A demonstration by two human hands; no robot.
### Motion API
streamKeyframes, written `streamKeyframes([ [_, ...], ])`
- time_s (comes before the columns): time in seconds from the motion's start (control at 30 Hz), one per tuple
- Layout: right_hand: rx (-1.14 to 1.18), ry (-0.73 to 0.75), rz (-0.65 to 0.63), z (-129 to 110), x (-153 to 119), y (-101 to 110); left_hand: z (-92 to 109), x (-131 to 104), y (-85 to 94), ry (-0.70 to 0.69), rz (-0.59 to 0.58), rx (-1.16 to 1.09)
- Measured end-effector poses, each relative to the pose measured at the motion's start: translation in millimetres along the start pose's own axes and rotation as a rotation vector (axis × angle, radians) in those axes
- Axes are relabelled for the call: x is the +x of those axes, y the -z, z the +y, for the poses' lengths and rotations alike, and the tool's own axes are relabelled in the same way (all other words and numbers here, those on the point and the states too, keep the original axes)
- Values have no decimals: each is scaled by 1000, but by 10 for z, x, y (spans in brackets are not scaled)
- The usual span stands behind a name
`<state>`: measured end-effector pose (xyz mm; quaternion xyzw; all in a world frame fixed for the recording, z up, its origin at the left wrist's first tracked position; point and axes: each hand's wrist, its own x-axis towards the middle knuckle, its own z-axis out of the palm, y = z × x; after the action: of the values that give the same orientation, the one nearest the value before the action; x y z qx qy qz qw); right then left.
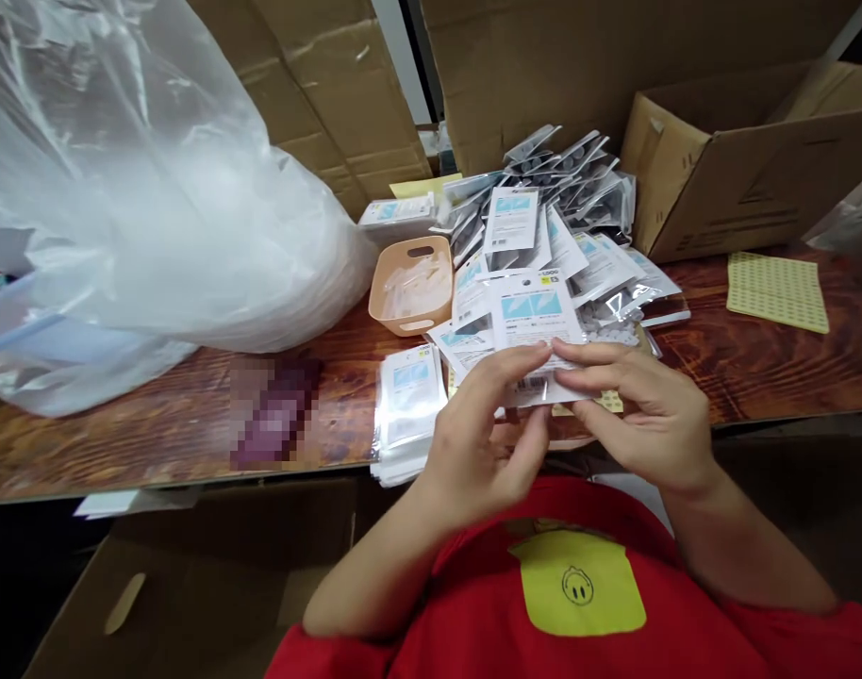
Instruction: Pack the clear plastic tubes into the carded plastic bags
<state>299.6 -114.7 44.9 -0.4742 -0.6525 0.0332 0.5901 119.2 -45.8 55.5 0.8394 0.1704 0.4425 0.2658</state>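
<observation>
Between my two hands I hold a clear packet with a white printed card (537, 321), its blue pictures and barcode facing up. My left hand (480, 434) pinches the packet's lower left edge with thumb and fingers. On the lower right edge, my right hand (636, 405) grips it the same way. Just left of my left hand lies a neat stack of similar packets (406, 401). Beyond my hands a loose heap of filled packets (565, 207) spreads over the table. A peach plastic basket (409, 325) holding small clear pieces stands left of the heap.
A large clear plastic bag (211, 226) bulges over the wooden table (346, 415) at left. In front of it lies a blurred purple object (275, 415). At right are an open cardboard box (770, 179) and a yellow sticker sheet (777, 290). Another cardboard box (211, 575) sits below the table edge.
</observation>
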Motion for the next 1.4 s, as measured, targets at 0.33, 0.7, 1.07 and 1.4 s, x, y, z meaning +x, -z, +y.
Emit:
streamKeyframes([
  [0.33, -190, 15, 124, 391, 432, 370, -221, 1012, -370, 97, 49, -129],
  [0.7, -452, -360, -326, 2135, 1442, 696, -671, 1626, -932, 80, -75, -123],
  [1.07, -798, 0, -335, 1474, 306, 1385, -724, 1117, 261, 160, -271, 488],
  [1.4, -845, -126, -387, 1607, -535, 1037, -1064, -244, 975, 425, -447, 738],
])
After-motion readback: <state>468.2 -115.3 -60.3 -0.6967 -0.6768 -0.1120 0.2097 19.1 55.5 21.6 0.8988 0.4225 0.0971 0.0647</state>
